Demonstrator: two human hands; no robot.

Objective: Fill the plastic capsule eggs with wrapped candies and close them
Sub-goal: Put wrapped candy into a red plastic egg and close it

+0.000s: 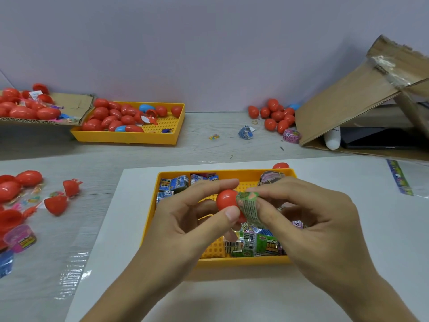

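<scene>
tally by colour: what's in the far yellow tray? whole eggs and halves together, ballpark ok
Far yellow tray, eggs and halves counted together; they overlap, so approximate:
Red eggs: about 18
Blue eggs: 2, one showing only its blue end
Total: about 20

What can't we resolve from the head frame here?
- Red egg half: its open side is covered by the green wrapper and the right hand, so whether the candy is inside cannot be told.
- Near yellow tray: both hands hide its middle.
- Left hand: palm side turned away.
- Wrapper print: too small to read.
- Cardboard box: cut off by the right edge.
</scene>
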